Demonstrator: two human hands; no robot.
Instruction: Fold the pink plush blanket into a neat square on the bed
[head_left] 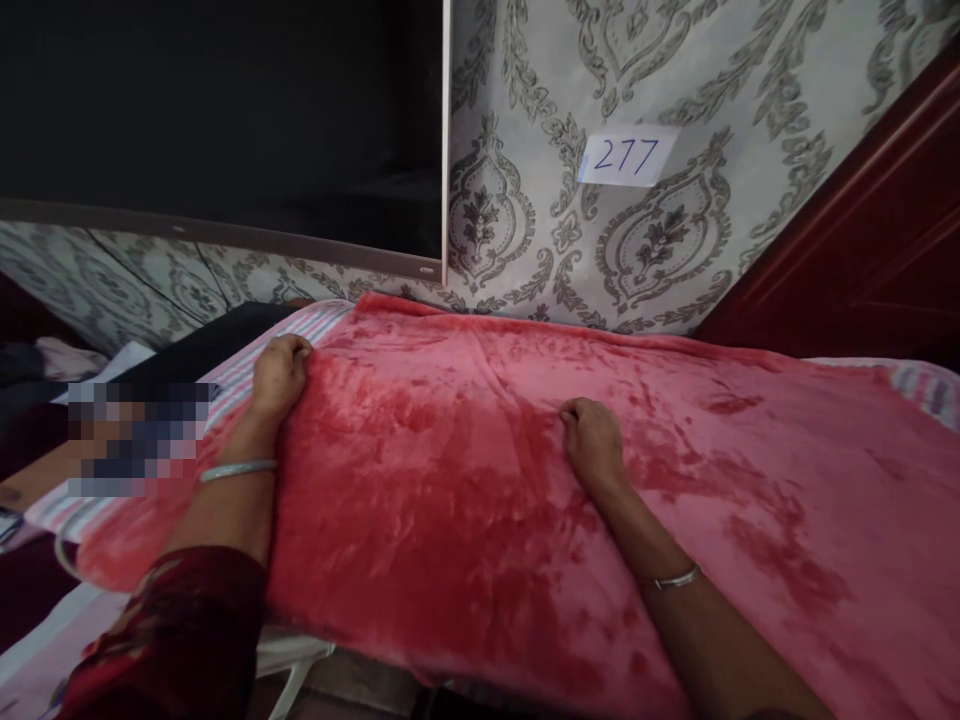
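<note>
At the upper left a big dark screen (pixel 217 110) hangs on the patterned wall (pixel 491 200), and below it a striped cloth (pixel 313 322) shows along the left edge of the red plush blanket (pixel 465 470). The left hand (pixel 281 375), left of centre, is curled down by that edge; from where I stand I can't tell whether its fingers pinch the fabric. The blanket spreads across the middle of the frame, its long axis running left to right, below and between both hands, with the largest stretch reaching away to the right. Over its middle sits the right hand (pixel 592 440), thumb and fingers drawn together; whether they have hold of a fold, I can't say. The left hand is nearer the left edge, the right nearer the broad right-hand part. Farther right, dark red wood (pixel 862 220) slants across the upper corner.
</note>
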